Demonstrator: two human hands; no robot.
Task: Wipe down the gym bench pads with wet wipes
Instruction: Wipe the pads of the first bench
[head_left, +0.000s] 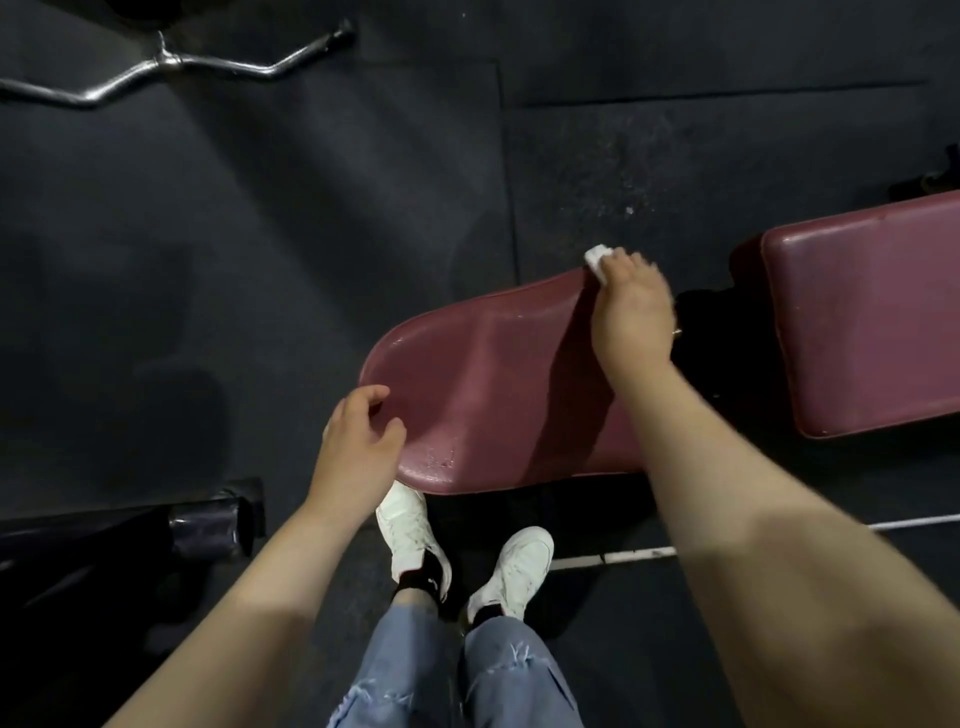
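A maroon seat pad (488, 384) of the gym bench lies in front of me, glossy and damp-looking. A second maroon back pad (872, 322) sits to its right across a dark gap. My right hand (631, 306) grips a folded white wet wipe (597, 262) and presses it on the seat pad's far edge. My left hand (361, 441) rests at the pad's near left rim, fingers loosely curled and holding nothing.
Black rubber floor mats (260, 234) lie all around. A chrome curl bar (171, 65) lies on the floor at the far left. A black padded roller (208, 530) sits low at the left. My white shoes (415, 530) stand under the seat's near edge.
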